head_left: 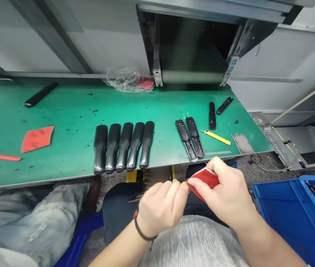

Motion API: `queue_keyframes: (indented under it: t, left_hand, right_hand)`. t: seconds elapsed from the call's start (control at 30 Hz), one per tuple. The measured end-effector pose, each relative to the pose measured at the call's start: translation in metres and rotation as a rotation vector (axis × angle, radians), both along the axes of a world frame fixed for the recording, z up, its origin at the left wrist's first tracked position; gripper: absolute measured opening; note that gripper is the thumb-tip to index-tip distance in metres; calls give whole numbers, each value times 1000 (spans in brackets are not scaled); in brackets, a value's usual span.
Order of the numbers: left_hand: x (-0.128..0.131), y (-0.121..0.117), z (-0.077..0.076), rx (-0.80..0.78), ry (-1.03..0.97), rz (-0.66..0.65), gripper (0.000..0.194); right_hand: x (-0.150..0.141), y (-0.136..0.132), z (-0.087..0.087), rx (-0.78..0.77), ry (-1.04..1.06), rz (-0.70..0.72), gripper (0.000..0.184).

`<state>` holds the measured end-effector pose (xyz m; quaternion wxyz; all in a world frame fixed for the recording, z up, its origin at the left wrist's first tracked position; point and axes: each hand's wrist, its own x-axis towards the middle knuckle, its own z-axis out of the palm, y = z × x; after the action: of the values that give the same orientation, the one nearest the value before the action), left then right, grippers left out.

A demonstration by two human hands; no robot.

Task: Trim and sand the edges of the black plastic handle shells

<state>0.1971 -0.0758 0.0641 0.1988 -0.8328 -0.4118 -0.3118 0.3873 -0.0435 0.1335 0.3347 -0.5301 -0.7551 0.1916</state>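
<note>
The person's right hand (pixel 226 193) held a red sheet (pixel 206 178) pinched between thumb and fingers, up in front of the lap, just off the near edge of the green table (pixel 171 107). The left hand (pixel 163 204), with a dark band (pixel 143 230) on its wrist, was closed in a fist, its fingertips up against the left corner of that sheet; what lay inside the fist was hidden, so its hold could not be told. On the table, beyond the hands, two black handle halves (pixel 190 137) lay side by side with their ribbed insides up, and a yellow cutter (pixel 216 137) lay to their right. Farther back were two smaller black pieces (pixel 212 115), near each other, and a flat grey piece (pixel 242 144) lay by the right edge. To the left, five black handles (pixel 123 146) stood in a neat row along the near side. Farther left lay a second red sheet (pixel 37 139), a red stick (pixel 4 157) and, at the far side, a lone black handle (pixel 40 95). A clear plastic bag (pixel 122 79) sat at the back, left of a belt (pixel 192 77). A blue crate (pixel 281 218) stood on the near right, and another person's jeans (pixel 43 218) showed on the near left.
</note>
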Motion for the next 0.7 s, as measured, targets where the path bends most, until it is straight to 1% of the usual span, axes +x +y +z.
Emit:
queue_keyframes:
  t: [0.07,0.17,0.3,0.5,0.6,0.63,0.7]
  left_hand:
    - [-1,0,-2,37,30,3,4]
    - [-3,0,-7,35,25,-6,5]
    - [-5,0,-12,17,-65,7,12]
    - [2,0,-9,-36,-154,-80,14]
    - [7,-1,-7,-170,-342,-128,11]
    - [10,-2,-7,-228,-438,-124,13]
    - [16,-5,-8,-364,-668,-80,22]
  right_hand:
    - [1,0,1,-2,-10,10,39]
    - [4,0,0,27,-2,13,38]
    - [7,-1,-2,29,31,33,40]
    - [4,-1,1,-19,99,46,39]
    - [8,-3,-1,-54,159,49,40]
    - [10,-3,-3,-58,184,38,40]
    - [13,-4,-10,-55,249,9,39]
